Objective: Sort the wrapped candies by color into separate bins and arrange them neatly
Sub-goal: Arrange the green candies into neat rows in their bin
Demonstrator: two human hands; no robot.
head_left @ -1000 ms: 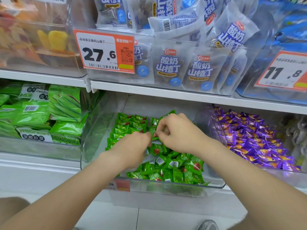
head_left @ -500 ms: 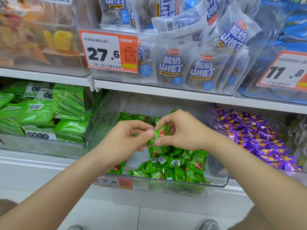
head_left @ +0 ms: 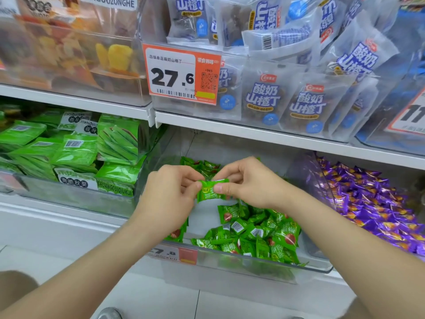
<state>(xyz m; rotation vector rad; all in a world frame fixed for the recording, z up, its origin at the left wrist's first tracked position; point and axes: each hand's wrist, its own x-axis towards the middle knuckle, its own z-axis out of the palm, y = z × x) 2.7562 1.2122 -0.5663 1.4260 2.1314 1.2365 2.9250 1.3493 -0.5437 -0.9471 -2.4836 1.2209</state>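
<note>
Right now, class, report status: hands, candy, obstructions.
Left hand and right hand pinch one green candy over its bin. Purple candies separate. Nothing blocking.

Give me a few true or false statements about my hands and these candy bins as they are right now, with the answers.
1. The left hand and the right hand both pinch one green candy. True.
2. The held candy lies on the pile in its bin. False: it is held up above the loose green candies in the clear bin.
3. Purple candies lie to the right of the green ones. True.
4. The tag above the hands reads 35.2. False: the orange price tag reads 27.6.
</note>
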